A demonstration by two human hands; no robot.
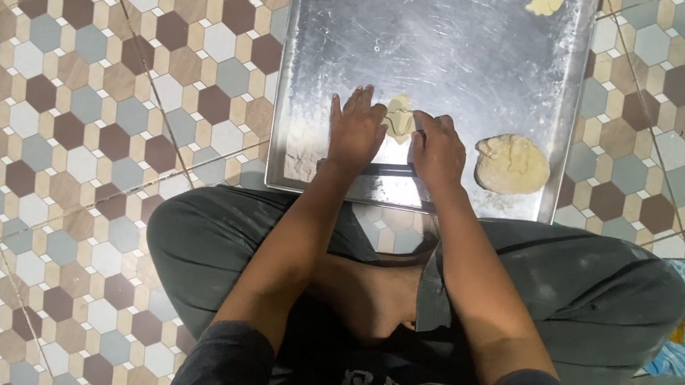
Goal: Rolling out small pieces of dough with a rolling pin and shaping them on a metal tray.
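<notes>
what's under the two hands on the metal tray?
A small pale dough piece shows between the left hand and right hand on the metal tray. Whatever lies beneath the palms is covered.

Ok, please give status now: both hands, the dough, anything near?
Left hand and right hand flat on small dough piece, pressing on metal tray. Larger dough lump to the right, apart. Nothing blocking.
</notes>
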